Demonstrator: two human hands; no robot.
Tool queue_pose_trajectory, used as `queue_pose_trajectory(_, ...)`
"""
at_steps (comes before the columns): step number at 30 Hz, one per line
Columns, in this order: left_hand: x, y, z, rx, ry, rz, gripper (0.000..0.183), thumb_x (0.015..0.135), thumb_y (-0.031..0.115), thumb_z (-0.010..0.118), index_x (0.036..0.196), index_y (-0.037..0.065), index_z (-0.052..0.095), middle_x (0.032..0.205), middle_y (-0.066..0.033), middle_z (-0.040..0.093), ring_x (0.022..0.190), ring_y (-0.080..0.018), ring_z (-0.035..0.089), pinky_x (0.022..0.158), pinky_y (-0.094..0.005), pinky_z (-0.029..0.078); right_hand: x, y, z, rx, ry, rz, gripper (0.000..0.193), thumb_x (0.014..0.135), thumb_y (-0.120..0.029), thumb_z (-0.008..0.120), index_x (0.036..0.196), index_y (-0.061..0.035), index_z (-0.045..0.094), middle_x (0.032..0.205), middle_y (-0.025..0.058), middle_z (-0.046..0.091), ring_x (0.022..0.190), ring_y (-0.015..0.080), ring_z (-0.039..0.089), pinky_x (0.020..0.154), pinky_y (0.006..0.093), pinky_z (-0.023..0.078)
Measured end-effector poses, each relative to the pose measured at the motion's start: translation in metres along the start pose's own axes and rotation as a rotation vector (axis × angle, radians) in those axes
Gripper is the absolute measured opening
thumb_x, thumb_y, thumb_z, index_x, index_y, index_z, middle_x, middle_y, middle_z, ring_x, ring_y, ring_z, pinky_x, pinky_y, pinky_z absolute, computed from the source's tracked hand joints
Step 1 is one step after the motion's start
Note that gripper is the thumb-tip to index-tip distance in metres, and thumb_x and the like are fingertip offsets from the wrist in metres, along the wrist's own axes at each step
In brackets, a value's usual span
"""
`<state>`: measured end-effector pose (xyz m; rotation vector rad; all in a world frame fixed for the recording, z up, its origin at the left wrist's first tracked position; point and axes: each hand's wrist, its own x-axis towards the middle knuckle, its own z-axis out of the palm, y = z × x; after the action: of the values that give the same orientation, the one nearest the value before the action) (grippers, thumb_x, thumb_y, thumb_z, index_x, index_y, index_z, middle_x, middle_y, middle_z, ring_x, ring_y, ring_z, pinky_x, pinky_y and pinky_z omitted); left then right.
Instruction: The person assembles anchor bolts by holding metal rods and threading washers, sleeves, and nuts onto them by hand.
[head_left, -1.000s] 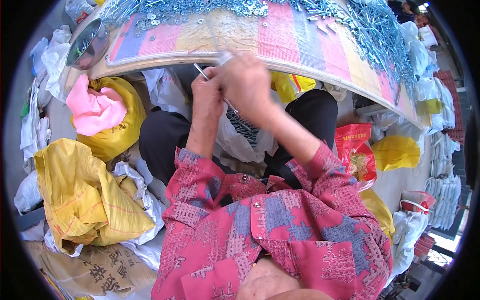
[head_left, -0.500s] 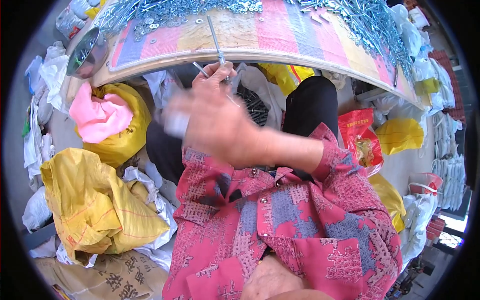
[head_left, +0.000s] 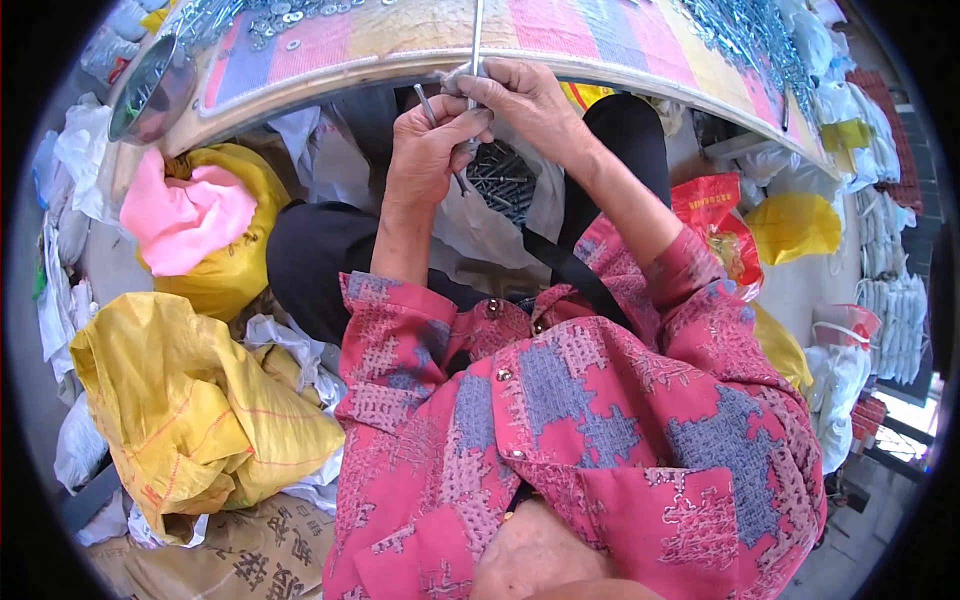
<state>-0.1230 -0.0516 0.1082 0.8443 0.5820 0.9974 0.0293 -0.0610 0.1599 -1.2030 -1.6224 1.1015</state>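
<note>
Both my hands meet at the table's near edge. My left hand [head_left: 432,145] is closed round the lower end of a long, thin upright metal bolt [head_left: 478,35]; another metal rod [head_left: 426,104] also sticks out of its fist. Against the long bolt's shaft, just above the left fingers, my right hand [head_left: 535,105] pinches with thumb and fingertips. Any small part between those fingertips is hidden. Below the hands, dark bolts [head_left: 500,185] lie in an open white sack [head_left: 547,205] between my knees.
A striped mat [head_left: 420,28] covers the table, with washers [head_left: 262,25] and heaped metal rods [head_left: 745,50] on it. A metal bowl [head_left: 150,95] sits at its left corner. Yellow sacks [head_left: 190,400], pink cloth [head_left: 190,215] and a red bag [head_left: 710,215] lie around me.
My right hand, blurred and crossing over the left before, has moved up and right to the long bolt. The bolt now stands more upright and farther right.
</note>
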Motion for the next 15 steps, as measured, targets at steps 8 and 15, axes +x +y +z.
queue_pose_trajectory(8, 0.002, -0.015, -0.007, 0.532, 0.094, 0.074, 0.048, 0.075, 0.011, 0.076, 0.113, -0.009, 0.055, 0.088, -0.0097, 0.067, 0.079, -0.0114, 0.062, 0.07, -0.0247, 0.049, -0.029, 0.044, -0.011, -0.425, 0.228, 0.066, 0.028, 0.086, -0.026, 0.062, 0.091, 0.0018, 0.065, 0.077, 0.0187, 0.064, 0.069, 0.032, 0.063, 0.064, 0.0387, 0.048)
queue_pose_trajectory(15, 0.012, -0.041, 0.03, 0.769, -0.043, 0.013, 0.053, 0.073, 0.005, 0.071, 0.122, -0.002, 0.051, 0.09, -0.0027, 0.062, 0.08, -0.0112, 0.057, 0.072, -0.0272, 0.049, -0.037, 0.045, -0.021, -0.149, 0.154, -0.084, 0.018, 0.088, -0.015, 0.064, 0.091, 0.0032, 0.063, 0.077, 0.006, 0.064, 0.069, 0.0083, 0.059, 0.063, 0.0263, 0.05)
